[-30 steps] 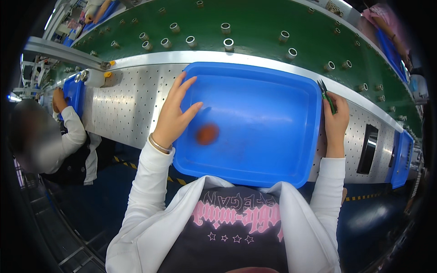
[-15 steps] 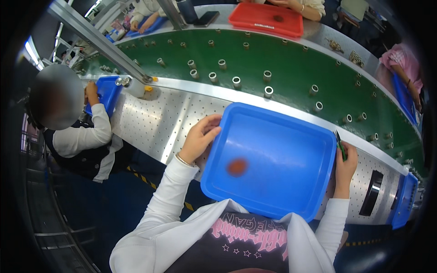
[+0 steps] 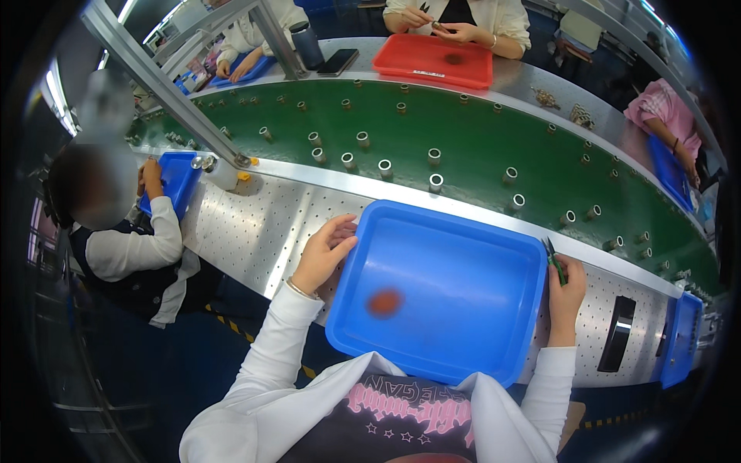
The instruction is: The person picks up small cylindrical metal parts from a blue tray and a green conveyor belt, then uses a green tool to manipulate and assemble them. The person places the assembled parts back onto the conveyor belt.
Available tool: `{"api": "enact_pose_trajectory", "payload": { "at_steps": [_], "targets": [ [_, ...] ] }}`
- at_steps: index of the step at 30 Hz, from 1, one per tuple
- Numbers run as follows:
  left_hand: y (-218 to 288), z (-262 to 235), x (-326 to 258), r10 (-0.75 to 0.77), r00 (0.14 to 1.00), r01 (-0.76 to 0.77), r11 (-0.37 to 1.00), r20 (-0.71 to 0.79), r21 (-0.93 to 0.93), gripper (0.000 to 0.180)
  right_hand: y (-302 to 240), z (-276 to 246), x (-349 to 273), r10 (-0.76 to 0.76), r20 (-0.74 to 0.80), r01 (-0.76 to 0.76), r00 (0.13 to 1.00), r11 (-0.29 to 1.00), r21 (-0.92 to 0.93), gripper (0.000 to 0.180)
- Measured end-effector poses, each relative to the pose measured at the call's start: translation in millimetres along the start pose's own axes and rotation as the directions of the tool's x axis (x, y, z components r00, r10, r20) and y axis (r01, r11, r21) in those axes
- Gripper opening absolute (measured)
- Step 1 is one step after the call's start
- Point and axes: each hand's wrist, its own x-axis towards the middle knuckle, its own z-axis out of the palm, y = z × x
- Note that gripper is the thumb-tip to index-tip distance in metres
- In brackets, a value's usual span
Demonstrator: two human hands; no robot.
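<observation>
In front of my body lies a large blue plastic tray [image 3: 440, 339], its near side against my clothing. A blurred reddish-brown patch [image 3: 384, 302] shows on its floor. At the tray's left rim, my left hand [image 3: 326, 251] grips the edge, thumb and fingers curled against the outer wall. My right hand [image 3: 567, 287], beside the right rim, is closed round a pair of small green-handled snips [image 3: 555, 266]. Their two dark points stick up past the fingers toward the far side.
A perforated metal bench [image 3: 255, 208] supports the tray. Beyond it runs a green conveyor [image 3: 309, 119] with several metal sleeves [image 3: 434, 157] standing on it. A black object [image 3: 617, 334] lies to the right. Across sit a red tray [image 3: 401, 65] and co-workers; another person works at left.
The whole view has shifted, so the tray and both hands sit lower and farther left. Relative to the tray, my hands look much the same. More of the co-worker's hands across the belt now shows.
</observation>
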Motion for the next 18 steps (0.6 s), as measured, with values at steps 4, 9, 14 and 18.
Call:
{"api": "enact_pose_trajectory", "payload": {
  "at_steps": [4, 9, 14, 18],
  "targets": [
    [8.5, -0.6, -1.0, 0.038, 0.998, -0.035, 0.997, -0.047, 0.068, 0.042, 3.0, -2.3, -1.4, -0.005, -0.017, 0.005, 1.0, 1.0, 0.009, 0.016],
    [23.6, -4.4, -5.3, 0.147, 0.977, -0.137, 0.988, -0.153, 0.079, 0.04, 2.2, 0.5, 1.4, -0.043, -0.066, 0.046, 0.997, 0.997, 0.055, 0.014],
    [48.5, -1.5, -6.1, 0.246, 0.956, -0.232, 0.967, -0.157, 0.102, 0.034, 8.4, -3.1, -1.1, -0.069, -0.117, 0.074, 0.991, 0.997, 0.035, 0.013],
    [71.7, -6.7, -14.8, 0.313, 0.934, -0.293, 0.947, -0.175, 0.13, 0.029, -3.3, -10.6, 1.6, -0.072, -0.147, 0.081, 0.987, 0.995, 0.056, 0.018]
  ]
}}
